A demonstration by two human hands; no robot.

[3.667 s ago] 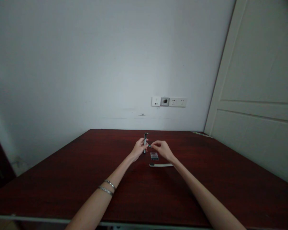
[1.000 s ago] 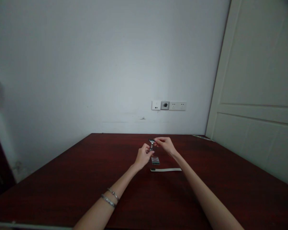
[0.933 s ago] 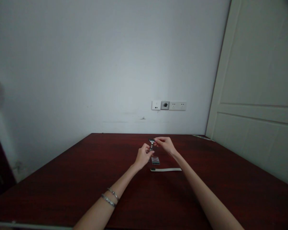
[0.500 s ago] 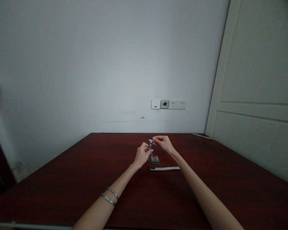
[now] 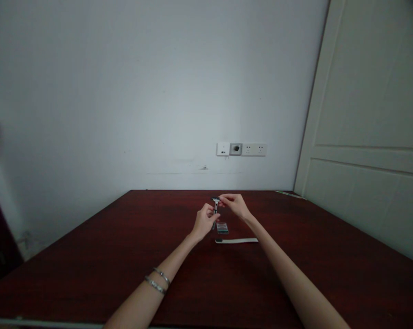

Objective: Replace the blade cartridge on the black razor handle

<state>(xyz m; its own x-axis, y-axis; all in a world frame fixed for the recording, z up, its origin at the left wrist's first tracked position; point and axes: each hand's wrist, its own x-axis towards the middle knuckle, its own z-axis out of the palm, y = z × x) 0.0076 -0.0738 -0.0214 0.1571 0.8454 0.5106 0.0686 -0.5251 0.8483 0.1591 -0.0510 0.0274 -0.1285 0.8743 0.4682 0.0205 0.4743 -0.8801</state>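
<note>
My left hand is closed around the handle of a small razor held upright over the dark red table. My right hand pinches the razor's head at the top, fingers pressed together. Just below the hands a small clear case lies on the table. In front of it lies a flat white strip with a dark tip. Two bracelets sit on my left wrist.
A white wall with a row of sockets rises behind the table. A pale door stands at the right, close to the table's right edge. A thin pale object lies at the far right corner.
Over the last seconds my right hand rose from beside the handle to the razor's head. In the last half second both hands stayed nearly still.
</note>
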